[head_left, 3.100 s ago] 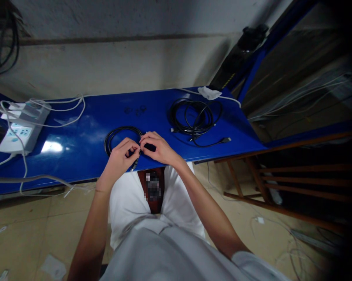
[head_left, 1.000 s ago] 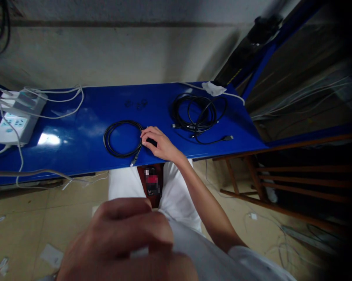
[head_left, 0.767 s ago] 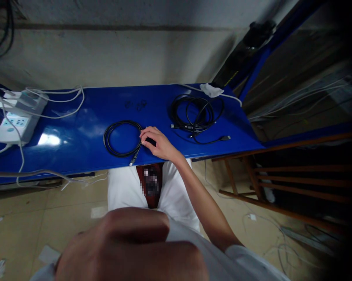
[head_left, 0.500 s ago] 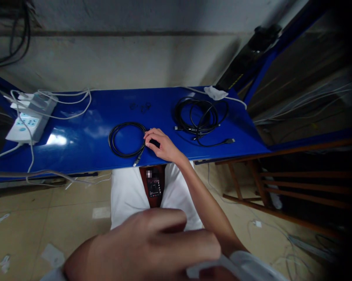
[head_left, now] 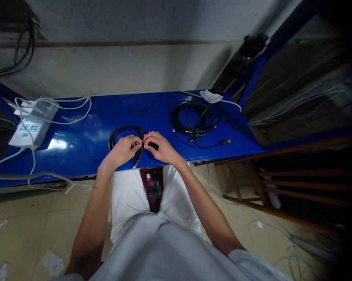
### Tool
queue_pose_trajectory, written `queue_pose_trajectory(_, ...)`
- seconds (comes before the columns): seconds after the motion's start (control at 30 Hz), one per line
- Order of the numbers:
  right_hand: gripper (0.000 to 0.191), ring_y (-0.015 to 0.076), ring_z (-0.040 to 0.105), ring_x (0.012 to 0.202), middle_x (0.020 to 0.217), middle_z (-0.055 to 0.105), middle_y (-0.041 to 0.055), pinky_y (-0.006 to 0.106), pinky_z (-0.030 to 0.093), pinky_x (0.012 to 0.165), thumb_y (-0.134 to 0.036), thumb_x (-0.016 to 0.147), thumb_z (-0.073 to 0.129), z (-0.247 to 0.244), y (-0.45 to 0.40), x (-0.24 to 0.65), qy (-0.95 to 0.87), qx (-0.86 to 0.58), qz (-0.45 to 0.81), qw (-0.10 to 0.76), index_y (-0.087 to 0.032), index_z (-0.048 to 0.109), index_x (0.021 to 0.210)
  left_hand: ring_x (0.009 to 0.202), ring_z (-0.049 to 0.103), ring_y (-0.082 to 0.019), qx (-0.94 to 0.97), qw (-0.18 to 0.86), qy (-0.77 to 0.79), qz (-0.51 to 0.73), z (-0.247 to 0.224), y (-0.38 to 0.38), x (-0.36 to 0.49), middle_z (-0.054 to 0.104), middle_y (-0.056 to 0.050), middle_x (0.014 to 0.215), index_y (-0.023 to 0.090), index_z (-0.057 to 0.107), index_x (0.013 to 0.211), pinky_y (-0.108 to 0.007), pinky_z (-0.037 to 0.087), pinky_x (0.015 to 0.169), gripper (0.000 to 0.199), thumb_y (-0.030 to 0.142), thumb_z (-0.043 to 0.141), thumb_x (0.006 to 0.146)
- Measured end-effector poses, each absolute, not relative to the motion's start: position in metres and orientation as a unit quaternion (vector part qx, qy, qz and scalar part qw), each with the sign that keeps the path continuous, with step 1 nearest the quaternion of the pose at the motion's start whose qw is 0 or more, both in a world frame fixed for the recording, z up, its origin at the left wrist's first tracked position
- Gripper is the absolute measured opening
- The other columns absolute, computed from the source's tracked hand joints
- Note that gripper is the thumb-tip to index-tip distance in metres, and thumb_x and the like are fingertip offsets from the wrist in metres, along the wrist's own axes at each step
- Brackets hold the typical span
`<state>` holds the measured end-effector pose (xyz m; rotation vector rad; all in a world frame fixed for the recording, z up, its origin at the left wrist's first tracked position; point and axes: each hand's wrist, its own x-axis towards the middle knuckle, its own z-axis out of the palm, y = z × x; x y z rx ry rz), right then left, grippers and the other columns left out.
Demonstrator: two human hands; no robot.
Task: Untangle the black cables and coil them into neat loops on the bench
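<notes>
A black cable [head_left: 115,135] lies wound in a round coil on the blue table, with its metal plug end [head_left: 136,164] pointing toward the front edge. My left hand [head_left: 123,150] reaches over the coil, its thumb and fingers pinched on the coil's right side. Right beside it, my right hand [head_left: 160,147] grips the same side, also with thumb and fingertips drawn together. The fingertips of both hands almost meet, and what lies exactly between them is too small to make out beyond the black cable.
To the right lie more coiled black cables [head_left: 195,117] with several plugs. Small dark ties [head_left: 139,111] sit toward the back of the table [head_left: 161,105]. A white power strip [head_left: 32,127] with white cords stands at the left. A black bottle-like object [head_left: 237,64] leans at the back right.
My left hand has come down from close in front of the camera to the coil, meeting my right hand. The right hand has stayed at the coil's right side.
</notes>
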<state>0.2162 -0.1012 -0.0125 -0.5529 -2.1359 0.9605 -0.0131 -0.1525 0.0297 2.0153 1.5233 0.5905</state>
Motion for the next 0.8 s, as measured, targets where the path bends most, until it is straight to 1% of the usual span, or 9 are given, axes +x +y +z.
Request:
queue_pose_trajectory(0.13, 0.010, 0.0264, 0.065, 0.121, 0.124, 0.072, 0.0087, 0.047, 0.048, 0.113, -0.018, 0.106, 0.064, -0.013, -0.102, 0.216, -0.827, -0.213, 0.371, 0.364, -0.023, 0.068, 0.099, 0.082, 0.070, -0.024, 0.756, 0.293, 0.550, 0.199, 0.033, -0.146, -0.012, 0.079, -0.006, 0.096, 0.022, 0.079, 0.096, -0.035, 0.053, 0.080, 0.014, 0.020, 0.066, 0.093)
queue_pose_trajectory(0.27, 0.010, 0.0264, 0.065, 0.120, 0.124, 0.072, 0.0091, 0.047, 0.048, 0.113, -0.019, 0.106, 0.063, -0.014, -0.102, 0.216, -0.825, -0.224, 0.369, 0.365, -0.023, 0.068, 0.098, 0.082, 0.067, -0.023, 0.764, 0.273, 0.547, 0.206, 0.029, -0.141, -0.013, 0.077, -0.006, 0.096, 0.023, 0.078, 0.098, -0.034, 0.050, 0.079, 0.013, 0.016, 0.070, 0.090)
queue_pose_trajectory(0.37, 0.011, 0.0262, 0.065, 0.120, 0.123, 0.073, 0.0089, 0.046, 0.048, 0.112, -0.017, 0.105, 0.062, -0.015, -0.102, 0.216, -0.825, -0.224, 0.365, 0.369, -0.023, 0.068, 0.098, 0.080, 0.064, -0.021, 0.757, 0.267, 0.552, 0.224, 0.026, -0.143, -0.013, 0.074, -0.004, 0.095, 0.022, 0.078, 0.100, -0.032, 0.048, 0.077, 0.011, 0.018, 0.072, 0.092)
queue_pose_trajectory(0.5, 0.011, 0.0262, 0.065, 0.119, 0.123, 0.073, 0.0089, 0.046, 0.049, 0.111, -0.018, 0.105, 0.063, -0.017, -0.100, 0.215, -0.826, -0.220, 0.358, 0.375, -0.022, 0.069, 0.097, 0.084, 0.065, -0.020, 0.754, 0.268, 0.555, 0.228, 0.022, -0.145, -0.014, 0.073, -0.004, 0.096, 0.021, 0.078, 0.100, -0.032, 0.046, 0.079, 0.011, 0.022, 0.068, 0.095)
queue_pose_trajectory(0.67, 0.011, 0.0268, 0.067, 0.118, 0.121, 0.074, 0.0085, 0.046, 0.049, 0.111, -0.015, 0.103, 0.066, -0.020, -0.098, 0.213, -0.826, -0.215, 0.350, 0.386, -0.023, 0.070, 0.096, 0.090, 0.069, -0.022, 0.753, 0.242, 0.573, 0.214, 0.013, -0.146, -0.012, 0.074, -0.006, 0.100, 0.021, 0.077, 0.099, -0.033, 0.051, 0.084, 0.011, 0.023, 0.066, 0.099)
queue_pose_trajectory(0.8, 0.012, 0.0270, 0.067, 0.117, 0.120, 0.073, 0.0082, 0.047, 0.050, 0.111, -0.014, 0.102, 0.067, -0.019, -0.098, 0.213, -0.825, -0.212, 0.347, 0.393, -0.023, 0.069, 0.095, 0.095, 0.070, -0.026, 0.751, 0.214, 0.586, 0.216, 0.006, -0.151, -0.007, 0.071, -0.009, 0.106, 0.021, 0.073, 0.102, -0.037, 0.054, 0.090, 0.013, 0.022, 0.061, 0.104)
